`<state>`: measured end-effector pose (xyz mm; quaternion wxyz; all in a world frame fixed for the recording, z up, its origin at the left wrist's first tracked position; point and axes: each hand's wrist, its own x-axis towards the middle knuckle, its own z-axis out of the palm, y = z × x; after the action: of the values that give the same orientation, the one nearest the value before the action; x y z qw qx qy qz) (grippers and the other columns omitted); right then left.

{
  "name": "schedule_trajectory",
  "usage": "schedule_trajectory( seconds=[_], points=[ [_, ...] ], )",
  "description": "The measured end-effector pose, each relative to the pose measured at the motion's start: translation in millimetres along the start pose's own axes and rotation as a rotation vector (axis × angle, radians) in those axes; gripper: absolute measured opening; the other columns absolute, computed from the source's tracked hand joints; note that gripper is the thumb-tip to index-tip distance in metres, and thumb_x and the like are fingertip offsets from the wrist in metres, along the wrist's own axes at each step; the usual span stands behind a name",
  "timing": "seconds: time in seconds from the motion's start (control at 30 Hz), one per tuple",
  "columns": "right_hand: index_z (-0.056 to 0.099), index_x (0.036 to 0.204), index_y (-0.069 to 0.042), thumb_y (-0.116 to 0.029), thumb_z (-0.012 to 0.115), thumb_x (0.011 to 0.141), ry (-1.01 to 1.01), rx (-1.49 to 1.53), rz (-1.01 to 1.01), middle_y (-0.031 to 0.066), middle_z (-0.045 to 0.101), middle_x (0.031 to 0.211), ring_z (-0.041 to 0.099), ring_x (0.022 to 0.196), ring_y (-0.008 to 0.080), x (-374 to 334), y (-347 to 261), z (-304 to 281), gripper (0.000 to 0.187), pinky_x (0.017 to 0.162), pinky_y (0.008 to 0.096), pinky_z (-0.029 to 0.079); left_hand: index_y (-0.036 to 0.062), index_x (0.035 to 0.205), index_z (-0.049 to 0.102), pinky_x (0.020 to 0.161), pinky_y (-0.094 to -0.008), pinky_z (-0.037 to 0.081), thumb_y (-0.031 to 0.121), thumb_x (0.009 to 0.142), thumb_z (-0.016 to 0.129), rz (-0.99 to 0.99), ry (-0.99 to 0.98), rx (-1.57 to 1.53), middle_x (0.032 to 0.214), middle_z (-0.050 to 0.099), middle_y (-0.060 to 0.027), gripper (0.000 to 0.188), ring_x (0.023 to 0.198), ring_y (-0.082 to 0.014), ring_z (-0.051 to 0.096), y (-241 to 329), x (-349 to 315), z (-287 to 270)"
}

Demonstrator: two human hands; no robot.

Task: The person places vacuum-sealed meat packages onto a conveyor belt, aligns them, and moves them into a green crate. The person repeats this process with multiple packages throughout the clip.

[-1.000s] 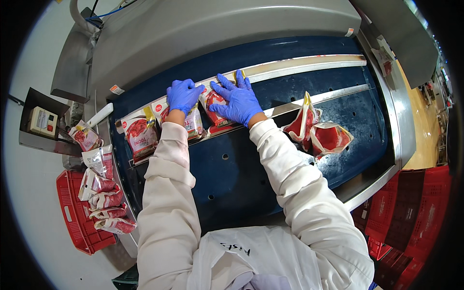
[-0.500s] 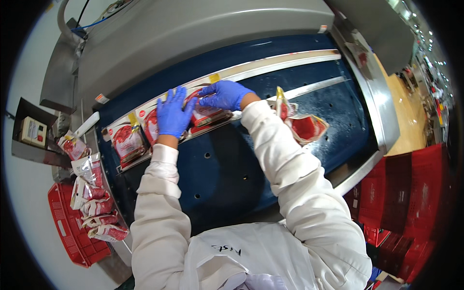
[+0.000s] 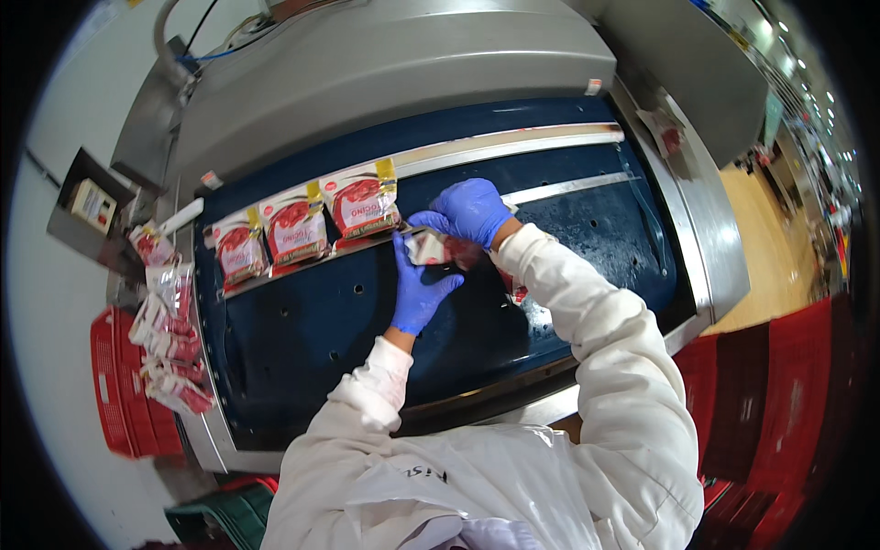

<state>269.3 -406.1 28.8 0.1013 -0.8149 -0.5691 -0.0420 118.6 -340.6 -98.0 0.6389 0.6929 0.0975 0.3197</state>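
Observation:
Three red-and-white printed meat pouches (image 3: 362, 202) lie in a row on the left part of a metal bar (image 3: 513, 145). Just to the right of that row, my blue-gloved right hand (image 3: 472, 211) bends its fingers over a small red-and-white pouch (image 3: 431, 247), which is blurred. At this pouch's left end is my gloved left hand (image 3: 419, 291), fingers stretched and thumb spread wide. Part of another red-and-white pouch (image 3: 516, 289) shows below my right wrist; my sleeve hides the rest.
The dark blue bed (image 3: 312, 367) of a steel machine lies under my hands, its grey lid (image 3: 394, 78) raised behind. More filled pouches (image 3: 174, 335) stand along the left edge. Red crates (image 3: 137, 385) stand at left, with more red crates (image 3: 761, 394) at right.
Both hands have left the pouches on the bar and come right and nearer to me. My right hand now has a pouch from the right. My view has shifted slightly.

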Motion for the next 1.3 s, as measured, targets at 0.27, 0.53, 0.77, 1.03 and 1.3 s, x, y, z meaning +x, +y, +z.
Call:
schedule_trajectory(
  seconds=[0.27, 0.53, 0.77, 1.03, 1.3],
  points=[
    [0.055, 0.123, -0.005, -0.02, 0.085, 0.068, 0.312, 0.891, -0.26, 0.0059, 0.06, 0.109, 0.059, 0.09, 0.0146, -34.3, -22.4, -95.6, 0.064, 0.08, 0.0287, 0.05, -0.0002, 0.12, 0.052, 0.082, -0.0328, 0.055, -0.001, 0.068, 0.079, 0.255, 0.331, 0.235, 0.109, 0.063, -0.0094, 0.059, 0.092, -0.0198, 0.065, 83.4, 31.3, -28.6],
    [0.068, 0.088, -0.002, -0.013, 0.065, 0.085, 0.132, 1.166, 0.138, 0.011, 0.065, 0.078, 0.06, 0.071, 0.0173, -60.0, -15.0, 75.5, 0.011, 0.068, 0.0313, 0.048, -0.0017, 0.127, 0.052, 0.096, -0.0302, 0.047, 0.007, 0.075, 0.078, -0.136, 0.29, 0.05, 0.115, 0.064, -0.0115, 0.058, 0.1, -0.0175, 0.063, 22.9, -42.8, -66.3],
    [0.061, 0.089, -0.004, -0.016, 0.061, 0.092, 0.35, 1.593, 0.163, -0.0015, 0.054, 0.076, 0.048, 0.068, 0.0086, -30.2, -16.1, 7.9, 0.013, 0.064, 0.024, 0.043, 0.0042, 0.087, 0.06, 0.07, -0.0218, 0.046, -0.004, 0.078, 0.071, -0.062, 0.302, 0.008, 0.083, 0.06, 0.0021, 0.017, 0.077, -0.0068, 0.055, 87.2, 14.8, -62.6],
    [0.059, 0.091, -0.006, -0.021, 0.056, 0.096, 0.359, 1.574, 0.205, -0.0032, 0.052, 0.077, 0.047, 0.071, 0.0047, -14.4, 47.7, -52.3, 0.016, 0.064, 0.02, 0.04, 0.0008, 0.099, 0.064, 0.077, -0.0258, 0.051, -0.011, 0.079, 0.066, 0.285, 0.127, 0.288, 0.086, 0.065, -0.0036, 0.023, 0.082, -0.0103, 0.062, 150.8, 90.8, -14.1],
    [0.064, 0.095, -0.006, -0.017, 0.059, 0.091, 0.08, 1.04, 0.184, 0.0072, 0.064, 0.088, 0.06, 0.08, 0.0163, 27.2, 125.4, 51.9, 0.013, 0.075, 0.031, 0.05, 0.0044, 0.082, 0.065, 0.058, -0.0207, 0.042, 0.011, 0.078, 0.077, -0.472, 0.112, 0.132, 0.07, 0.058, 0.0025, 0.013, 0.062, -0.0049, 0.048, 44.4, 144.8, -36.8]
  ],
)
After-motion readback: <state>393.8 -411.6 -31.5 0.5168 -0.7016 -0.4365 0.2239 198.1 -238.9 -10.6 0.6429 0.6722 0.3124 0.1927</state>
